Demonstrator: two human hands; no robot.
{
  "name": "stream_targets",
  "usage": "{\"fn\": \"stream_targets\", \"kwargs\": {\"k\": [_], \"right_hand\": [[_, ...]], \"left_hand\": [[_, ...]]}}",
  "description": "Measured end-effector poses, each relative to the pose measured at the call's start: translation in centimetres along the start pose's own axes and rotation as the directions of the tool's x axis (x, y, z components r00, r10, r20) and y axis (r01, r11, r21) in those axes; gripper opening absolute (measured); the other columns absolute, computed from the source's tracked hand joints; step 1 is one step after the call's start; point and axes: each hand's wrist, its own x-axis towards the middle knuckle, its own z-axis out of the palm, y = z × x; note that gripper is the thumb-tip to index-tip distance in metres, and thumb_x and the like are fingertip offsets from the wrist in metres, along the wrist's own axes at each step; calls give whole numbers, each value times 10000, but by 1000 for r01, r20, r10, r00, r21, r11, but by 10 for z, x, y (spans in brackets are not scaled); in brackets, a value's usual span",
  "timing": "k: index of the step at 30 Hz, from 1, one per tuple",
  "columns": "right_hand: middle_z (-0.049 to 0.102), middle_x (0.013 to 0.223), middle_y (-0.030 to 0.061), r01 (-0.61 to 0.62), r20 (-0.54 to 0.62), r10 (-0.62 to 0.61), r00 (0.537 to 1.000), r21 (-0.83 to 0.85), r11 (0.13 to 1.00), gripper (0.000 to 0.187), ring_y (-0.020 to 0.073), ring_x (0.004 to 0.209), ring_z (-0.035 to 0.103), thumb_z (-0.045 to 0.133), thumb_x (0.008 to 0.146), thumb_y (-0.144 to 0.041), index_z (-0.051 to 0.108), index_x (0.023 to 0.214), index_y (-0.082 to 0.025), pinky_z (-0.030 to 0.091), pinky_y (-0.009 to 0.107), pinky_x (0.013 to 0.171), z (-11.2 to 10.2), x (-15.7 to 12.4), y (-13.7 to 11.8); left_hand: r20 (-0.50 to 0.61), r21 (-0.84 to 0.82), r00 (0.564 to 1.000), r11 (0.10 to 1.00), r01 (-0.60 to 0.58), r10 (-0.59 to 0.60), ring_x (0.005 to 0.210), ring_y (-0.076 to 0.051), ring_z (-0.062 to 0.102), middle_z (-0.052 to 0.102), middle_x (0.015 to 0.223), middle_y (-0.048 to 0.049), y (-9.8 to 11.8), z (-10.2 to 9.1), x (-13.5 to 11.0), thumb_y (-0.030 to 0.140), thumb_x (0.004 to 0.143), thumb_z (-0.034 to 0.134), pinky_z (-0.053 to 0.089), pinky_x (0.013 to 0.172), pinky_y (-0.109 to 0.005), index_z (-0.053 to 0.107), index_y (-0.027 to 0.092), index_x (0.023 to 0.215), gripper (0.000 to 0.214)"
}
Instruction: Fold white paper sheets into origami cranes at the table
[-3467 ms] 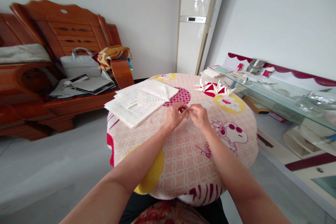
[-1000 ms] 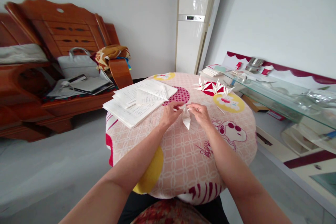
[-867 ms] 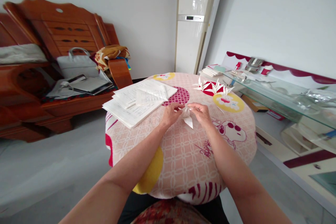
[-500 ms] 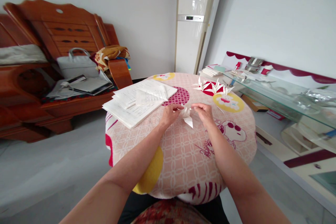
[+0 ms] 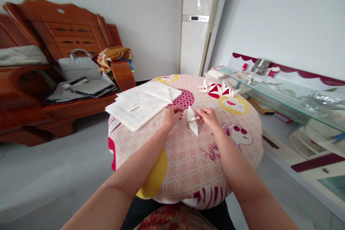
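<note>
A white folded paper crane (image 5: 192,121) is over the middle of the round table, its two wings spread apart. My right hand (image 5: 208,116) pinches the crane's pointed end on the right between thumb and fingertips. To the left of the crane is my left hand (image 5: 173,116), its fingers loosely bent and parted, touching nothing that I can see. Several finished white paper cranes (image 5: 221,89) stand in a row at the table's far right.
Stacked written sheets (image 5: 140,115) lie at the table's left. A patterned cloth (image 5: 185,165) covers the table. On the right is a glass-topped cabinet (image 5: 285,106) with assorted items. A wooden sofa (image 5: 72,32) holds a bag and papers; a tall air conditioner (image 5: 195,39) stands behind.
My left hand has let go of the crane and drawn slightly left. The crane has turned, its wings now spread wide, with my right hand pinching its right end.
</note>
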Motion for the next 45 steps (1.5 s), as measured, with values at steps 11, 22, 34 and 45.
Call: {"fn": "stream_targets", "kwargs": {"k": [11,22,34,45], "right_hand": [[675,534,12,-109,10,108,994,158,981,68,152,487,600,691,591,-235,721,599,-174,476,245,465,6,0,2],[688,537,14,-91,-200,178,963,383,919,53,194,526,650,700,590,-218,661,558,-200,556,295,489,14,-1,-6],[757,930,112,200,-349,-285,893,-261,945,330,240,820,698,555,789,-257,708,1056,-134,586,365,737,2,3,0],[563,1460,90,452,207,-568,796,-828,331,385,298,1443,337,459,885,-78,745,1123,-177,262,506,1189,9,-8,-5]], "left_hand": [[30,-27,998,998,54,-53,533,-99,611,661,654,-15,1,2,-2,136,792,605,498,472,-170,639,149,740,63],[401,-203,877,908,367,-264,558,-130,645,684,683,-70,10,8,-14,459,851,699,567,551,-240,671,126,760,346],[401,-456,856,739,496,-327,496,-67,530,628,629,-21,14,2,-6,95,764,685,443,448,-157,676,82,767,17],[459,-382,833,779,498,-308,512,-59,530,613,621,-10,19,-4,-7,119,803,654,463,488,-138,667,97,767,44]]}}
